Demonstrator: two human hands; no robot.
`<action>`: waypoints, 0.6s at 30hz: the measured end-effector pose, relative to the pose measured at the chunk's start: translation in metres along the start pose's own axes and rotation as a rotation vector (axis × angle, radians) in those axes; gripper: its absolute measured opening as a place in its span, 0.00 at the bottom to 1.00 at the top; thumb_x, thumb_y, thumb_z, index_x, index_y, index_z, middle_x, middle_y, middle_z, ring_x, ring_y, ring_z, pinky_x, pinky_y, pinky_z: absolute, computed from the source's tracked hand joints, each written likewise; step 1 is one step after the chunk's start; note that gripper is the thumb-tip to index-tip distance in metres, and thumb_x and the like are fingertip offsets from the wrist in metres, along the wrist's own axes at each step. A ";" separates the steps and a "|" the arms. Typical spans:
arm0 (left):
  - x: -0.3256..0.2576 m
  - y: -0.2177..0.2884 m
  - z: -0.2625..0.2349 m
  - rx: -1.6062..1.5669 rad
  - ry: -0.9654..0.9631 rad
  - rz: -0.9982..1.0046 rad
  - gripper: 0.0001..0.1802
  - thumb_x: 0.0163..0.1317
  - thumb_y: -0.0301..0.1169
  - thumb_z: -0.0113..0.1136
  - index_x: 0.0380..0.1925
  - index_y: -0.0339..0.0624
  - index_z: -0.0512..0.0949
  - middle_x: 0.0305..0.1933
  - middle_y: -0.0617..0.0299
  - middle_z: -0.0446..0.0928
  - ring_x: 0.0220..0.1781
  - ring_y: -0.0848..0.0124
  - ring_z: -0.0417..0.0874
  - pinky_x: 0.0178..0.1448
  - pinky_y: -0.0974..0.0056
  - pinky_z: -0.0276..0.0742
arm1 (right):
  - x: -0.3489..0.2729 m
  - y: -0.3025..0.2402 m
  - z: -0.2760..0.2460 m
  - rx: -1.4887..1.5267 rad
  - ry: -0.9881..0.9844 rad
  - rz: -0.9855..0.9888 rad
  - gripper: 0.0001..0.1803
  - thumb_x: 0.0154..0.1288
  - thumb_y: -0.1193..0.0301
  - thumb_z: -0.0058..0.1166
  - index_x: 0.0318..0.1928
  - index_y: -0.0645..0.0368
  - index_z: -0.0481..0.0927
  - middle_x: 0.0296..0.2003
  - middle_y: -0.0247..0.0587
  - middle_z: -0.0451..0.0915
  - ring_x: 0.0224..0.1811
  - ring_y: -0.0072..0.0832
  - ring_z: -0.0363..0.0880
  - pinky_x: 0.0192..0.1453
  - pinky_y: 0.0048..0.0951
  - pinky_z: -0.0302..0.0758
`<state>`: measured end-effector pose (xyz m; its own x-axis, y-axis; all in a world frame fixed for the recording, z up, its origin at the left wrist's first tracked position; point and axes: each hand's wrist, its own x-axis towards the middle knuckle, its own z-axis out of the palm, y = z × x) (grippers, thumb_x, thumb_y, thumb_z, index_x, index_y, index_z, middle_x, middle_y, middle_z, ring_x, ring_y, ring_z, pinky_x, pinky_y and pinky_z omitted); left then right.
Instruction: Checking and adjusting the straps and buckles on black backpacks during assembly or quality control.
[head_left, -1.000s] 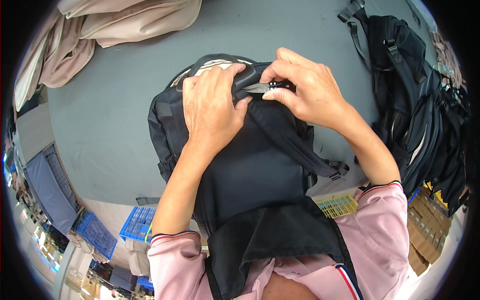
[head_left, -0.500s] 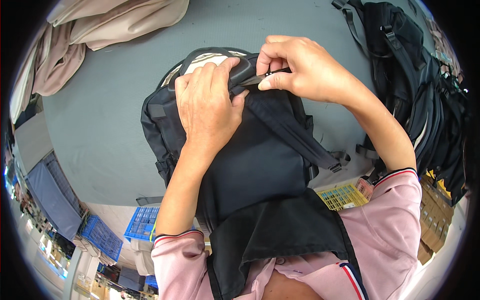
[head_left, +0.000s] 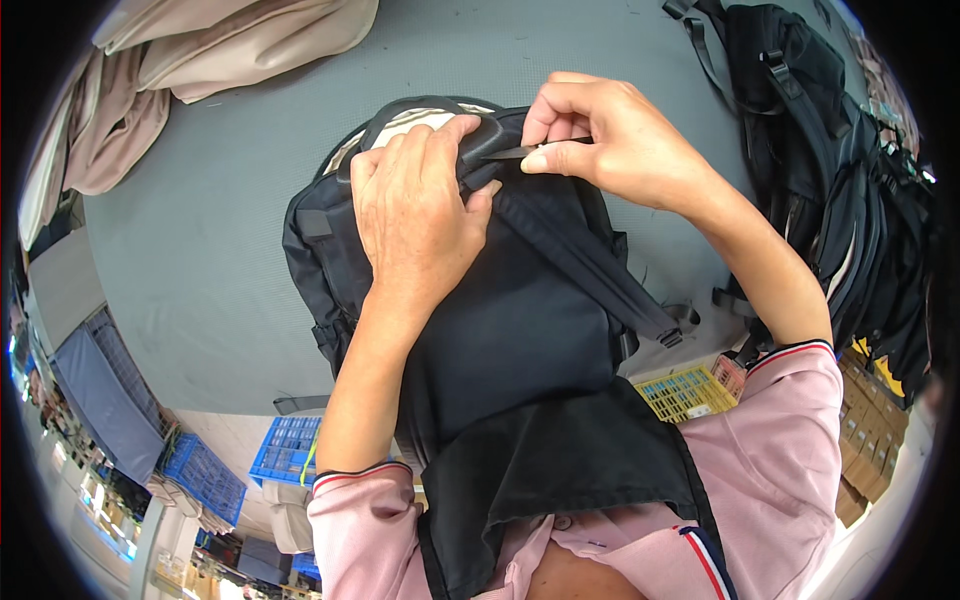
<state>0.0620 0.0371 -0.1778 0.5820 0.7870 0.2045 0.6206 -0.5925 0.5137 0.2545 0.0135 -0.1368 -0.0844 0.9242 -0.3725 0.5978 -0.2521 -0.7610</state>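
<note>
A black backpack (head_left: 500, 320) lies on the grey table with its shoulder straps facing up and its top away from me. My left hand (head_left: 418, 200) is closed on the backpack's top edge, pinching the fabric beside the padded carry handle (head_left: 483, 138). Between the thumb and fingers of my right hand (head_left: 610, 140) is a small pointed metal blade (head_left: 508, 154); its dark handle is mostly hidden in the hand. The blade's tip points left and lies at the fabric by the carry handle, close to my left thumb. Cream lining (head_left: 405, 122) shows behind the fingers.
Beige fabric pieces (head_left: 250, 50) lie at the far left of the table (head_left: 200, 270). More black backpacks (head_left: 800, 130) are heaped along the right. Below the table edge stand a blue crate (head_left: 285, 447), a yellow basket (head_left: 685, 395) and stacked brown cartons (head_left: 868, 430).
My right hand has shifted slightly right and the blade has turned to lie flatter, with more of its metal showing. My left hand keeps its hold on the backpack.
</note>
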 end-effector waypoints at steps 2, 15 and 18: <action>0.000 -0.002 0.000 -0.008 -0.005 -0.002 0.29 0.36 0.28 0.73 0.44 0.45 0.75 0.36 0.65 0.76 0.44 0.65 0.78 0.49 0.61 0.64 | -0.001 0.005 0.005 -0.002 0.016 -0.037 0.10 0.49 0.68 0.63 0.28 0.60 0.77 0.26 0.36 0.75 0.29 0.30 0.76 0.34 0.32 0.70; 0.018 -0.077 0.036 -0.108 0.121 0.152 0.10 0.47 0.29 0.67 0.32 0.50 0.84 0.47 0.63 0.74 0.49 0.64 0.73 0.55 0.59 0.64 | -0.002 0.051 0.035 0.242 0.170 0.148 0.16 0.51 0.65 0.66 0.37 0.56 0.75 0.23 0.24 0.65 0.26 0.16 0.64 0.29 0.23 0.64; 0.029 -0.071 0.041 -0.088 0.094 0.161 0.07 0.47 0.29 0.67 0.28 0.46 0.82 0.41 0.63 0.76 0.46 0.63 0.74 0.51 0.62 0.67 | -0.034 0.068 0.042 0.130 0.046 0.179 0.19 0.51 0.59 0.66 0.31 0.58 0.72 0.18 0.29 0.63 0.23 0.19 0.60 0.27 0.26 0.61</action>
<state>0.0563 0.0950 -0.2423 0.6158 0.6983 0.3649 0.4725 -0.6979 0.5382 0.2645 -0.0467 -0.1981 0.0526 0.8727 -0.4855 0.4923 -0.4456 -0.7477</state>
